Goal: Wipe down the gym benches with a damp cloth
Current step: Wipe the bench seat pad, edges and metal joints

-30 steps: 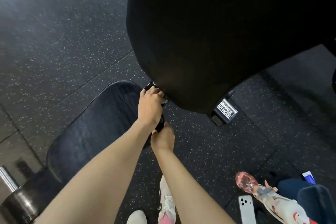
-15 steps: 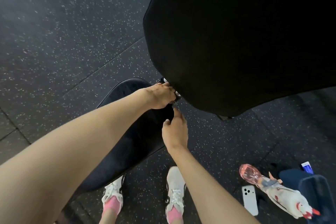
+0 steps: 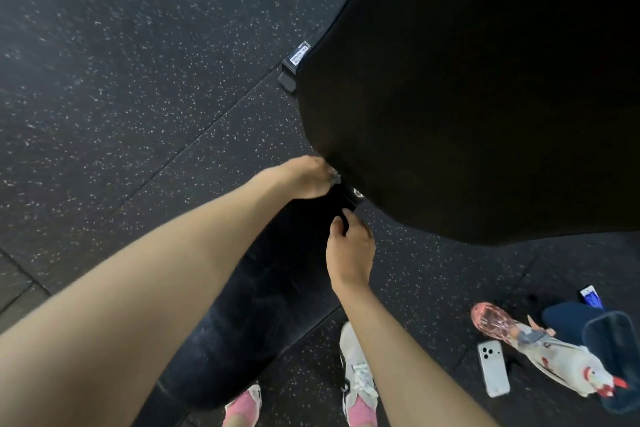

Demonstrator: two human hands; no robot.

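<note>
While the L hand (image 3: 304, 177) sits right at the bottom edge of the bench back pad (image 3: 467, 97), its fingers are bent down round a grey scrap. That's prob the damp cloth (image 3: 334, 178), but it's blurred, so not certain. From that grip the back pad lies straight ahead and to the R, touching the fingertips, w/ its long axis running away up-R. The seat pad (image 3: 263, 315) lies behind the grip, under both forearms, w/ its long axis running back toward the person. A metal hinge knob (image 3: 356, 192) is just R of the grip, btwn the two hands. L hand is nearer the back pad. R hand (image 3: 351, 250) is just behind the knob, fingers loosely curled at the seat pad's end; can't tell if it holds anything. L arm is nearly straight, wrist bent down; R elbow is bent, back of hand up. Next wipe prob needs the cloth pushed fwd and up along the pad's length.
</note>
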